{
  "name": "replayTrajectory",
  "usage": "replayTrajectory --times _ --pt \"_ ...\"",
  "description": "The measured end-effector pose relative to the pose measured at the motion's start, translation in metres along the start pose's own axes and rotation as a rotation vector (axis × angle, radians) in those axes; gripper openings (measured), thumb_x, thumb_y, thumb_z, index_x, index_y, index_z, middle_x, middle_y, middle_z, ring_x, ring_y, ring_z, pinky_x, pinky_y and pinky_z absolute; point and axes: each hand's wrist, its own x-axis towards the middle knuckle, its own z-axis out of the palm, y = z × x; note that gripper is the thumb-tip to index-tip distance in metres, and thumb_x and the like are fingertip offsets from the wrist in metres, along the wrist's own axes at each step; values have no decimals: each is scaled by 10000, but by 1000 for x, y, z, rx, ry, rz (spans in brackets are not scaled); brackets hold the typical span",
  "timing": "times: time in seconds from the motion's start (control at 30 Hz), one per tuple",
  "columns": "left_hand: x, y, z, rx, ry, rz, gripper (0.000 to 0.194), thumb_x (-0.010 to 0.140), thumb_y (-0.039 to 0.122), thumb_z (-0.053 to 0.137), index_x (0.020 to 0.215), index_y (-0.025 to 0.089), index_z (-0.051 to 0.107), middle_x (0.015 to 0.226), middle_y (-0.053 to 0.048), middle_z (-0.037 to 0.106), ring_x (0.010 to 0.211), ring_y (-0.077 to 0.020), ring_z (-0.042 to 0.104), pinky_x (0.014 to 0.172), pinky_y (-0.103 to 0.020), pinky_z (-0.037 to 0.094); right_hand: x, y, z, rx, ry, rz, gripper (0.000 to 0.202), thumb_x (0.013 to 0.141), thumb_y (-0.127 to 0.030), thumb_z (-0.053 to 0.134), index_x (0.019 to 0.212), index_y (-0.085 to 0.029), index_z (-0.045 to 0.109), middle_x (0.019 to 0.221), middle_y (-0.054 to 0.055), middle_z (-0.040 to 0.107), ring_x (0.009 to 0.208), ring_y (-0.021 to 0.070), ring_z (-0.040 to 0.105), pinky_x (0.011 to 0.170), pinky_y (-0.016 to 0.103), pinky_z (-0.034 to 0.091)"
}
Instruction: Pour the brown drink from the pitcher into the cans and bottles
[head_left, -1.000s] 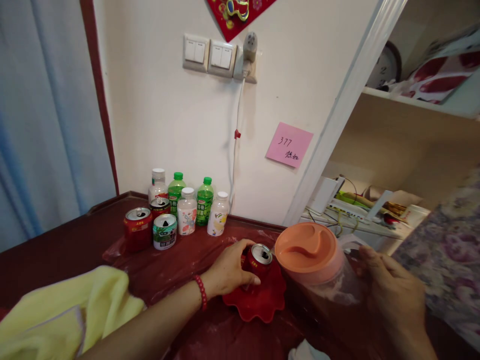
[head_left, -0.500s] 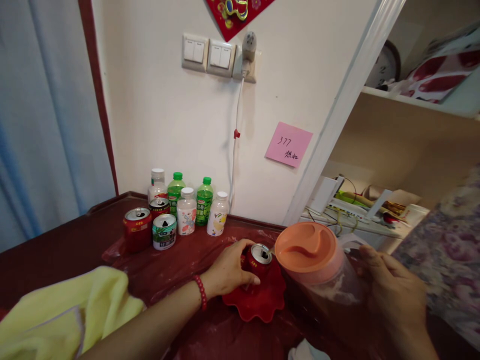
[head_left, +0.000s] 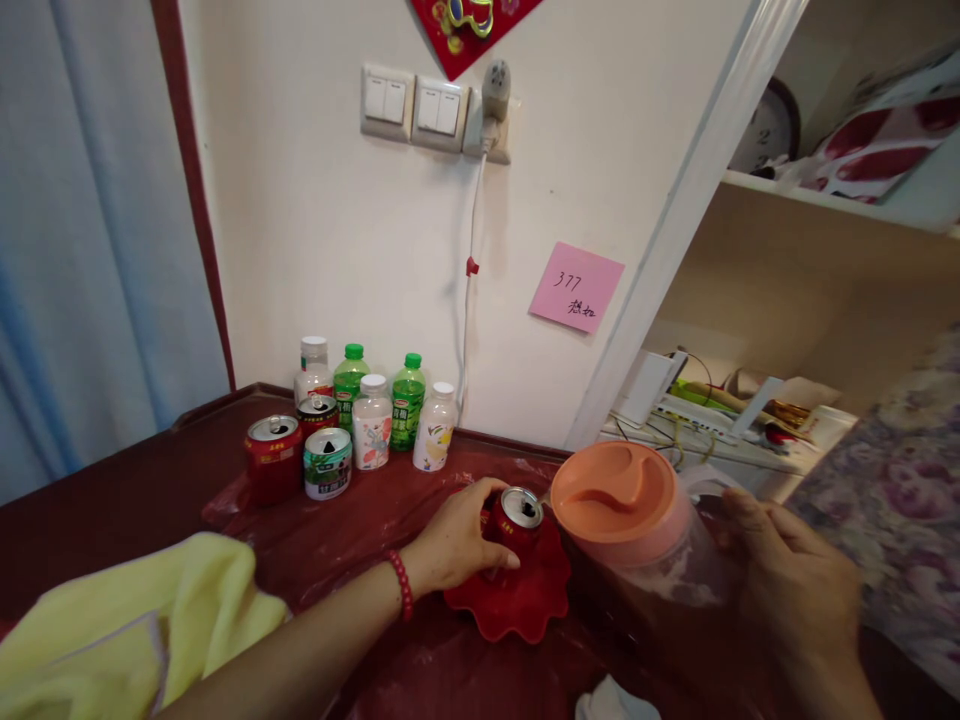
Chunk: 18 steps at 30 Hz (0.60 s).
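One orange-lidded clear plastic pitcher (head_left: 646, 540) leans at lower right, its handle (head_left: 709, 477) gripped by your right hand (head_left: 799, 580) — spout (head_left: 545, 497) leftward, just beside the top of the upright red metal can (head_left: 520, 518) your left hand (head_left: 456, 535) clasps, fingers curled, lower centre.

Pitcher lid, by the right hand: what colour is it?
Orange; the pitcher lid shows best in the head view.

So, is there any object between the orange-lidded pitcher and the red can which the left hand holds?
Nothing visible stands between: the pitcher has its spout close to the top of the red can; the left hand clasps the other side.
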Motion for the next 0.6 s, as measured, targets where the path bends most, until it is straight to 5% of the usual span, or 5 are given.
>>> replayTrajectory --times 0.3,0.6 --pt "0 -1 0 8 2 -5 781 544 107 990 1252 221 680 1289 -85 750 1189 -337 674 1062 -447 501 5 1 -1 -7 -19 84 757 654 -958 692 647 -202 669 589 10 559 564 171 465 479 282 363" --pt "-1 1 0 -16 -1 12 767 551 107 978 1248 226 680 1283 -81 756 1188 -335 684 1059 -456 509 -6 -10 -1 -26 4 13 661 793 -861 671 712 -205 687 638 2 595 594 168 466 529 288 349"
